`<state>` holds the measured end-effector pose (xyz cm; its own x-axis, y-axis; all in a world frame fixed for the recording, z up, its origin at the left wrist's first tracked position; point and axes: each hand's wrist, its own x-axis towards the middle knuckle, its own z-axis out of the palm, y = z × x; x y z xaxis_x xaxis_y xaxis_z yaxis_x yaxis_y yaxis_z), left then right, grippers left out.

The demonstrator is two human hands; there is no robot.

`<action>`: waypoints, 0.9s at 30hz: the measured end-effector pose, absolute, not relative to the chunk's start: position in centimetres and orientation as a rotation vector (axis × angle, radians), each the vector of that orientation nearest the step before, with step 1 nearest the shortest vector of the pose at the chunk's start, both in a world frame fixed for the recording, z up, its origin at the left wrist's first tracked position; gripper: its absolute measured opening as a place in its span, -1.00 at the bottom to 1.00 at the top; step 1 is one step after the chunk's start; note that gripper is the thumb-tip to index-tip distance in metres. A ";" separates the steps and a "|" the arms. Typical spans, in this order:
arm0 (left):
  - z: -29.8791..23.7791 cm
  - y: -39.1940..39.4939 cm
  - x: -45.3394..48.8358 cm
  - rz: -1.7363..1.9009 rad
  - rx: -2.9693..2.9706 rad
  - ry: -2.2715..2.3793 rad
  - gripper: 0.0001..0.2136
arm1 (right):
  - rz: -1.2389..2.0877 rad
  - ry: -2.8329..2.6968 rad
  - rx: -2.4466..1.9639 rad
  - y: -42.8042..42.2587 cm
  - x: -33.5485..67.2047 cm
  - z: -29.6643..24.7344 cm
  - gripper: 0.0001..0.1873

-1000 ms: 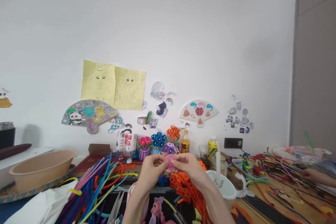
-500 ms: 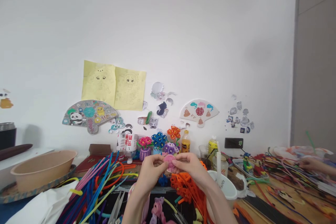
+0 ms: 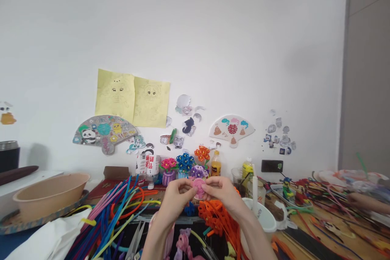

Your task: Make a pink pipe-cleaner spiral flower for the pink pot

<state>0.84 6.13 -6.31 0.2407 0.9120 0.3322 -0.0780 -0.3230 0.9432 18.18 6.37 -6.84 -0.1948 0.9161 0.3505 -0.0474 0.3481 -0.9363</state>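
Observation:
Between my two hands is a pink round coil [image 3: 199,188], which looks like pipe cleaner wound into a disc. My left hand [image 3: 177,198] pinches its left edge with thumb and fingers. On the opposite edge, my right hand [image 3: 223,196] grips it the same way. Behind the coil stand small pipe-cleaner flower pots, among them purple flowers [image 3: 199,171] and blue flowers [image 3: 185,163]. Orange pipe-cleaner pieces [image 3: 215,217] lie just under my right hand. Below, between my forearms, is a pink and purple fuzzy bundle [image 3: 183,243].
Bundled coloured pipe cleaners [image 3: 106,211] and scissors [image 3: 135,240] lie to the left, near a tan basin [image 3: 50,195]. At right stand a white tub [image 3: 268,220] and a tray with small figures [image 3: 301,202]. Another person's hand [image 3: 365,202] is at the far right.
Both my hands keep their hold on the pink coil, with hardly any movement. At the far right, the other person's hand has moved slightly lower and is blurred.

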 end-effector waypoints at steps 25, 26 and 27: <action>-6.6 6.5 0.6 1.314 1.542 0.862 -0.69 | 1.068 -1.389 -0.840 6.2 18.2 -6.8 -0.61; -6.7 6.6 0.7 1.321 1.549 0.867 -0.70 | 1.070 -1.397 -0.837 6.2 18.1 -6.7 -0.61; -6.7 6.6 0.7 1.328 1.558 0.869 -0.71 | 1.072 -1.405 -0.833 6.2 18.1 -6.7 -0.62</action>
<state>0.70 6.64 -6.68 0.1808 0.9144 0.3622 -0.0343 -0.3622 0.9315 18.08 6.16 -6.68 -0.1241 0.9300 0.3460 -0.0877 0.3370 -0.9374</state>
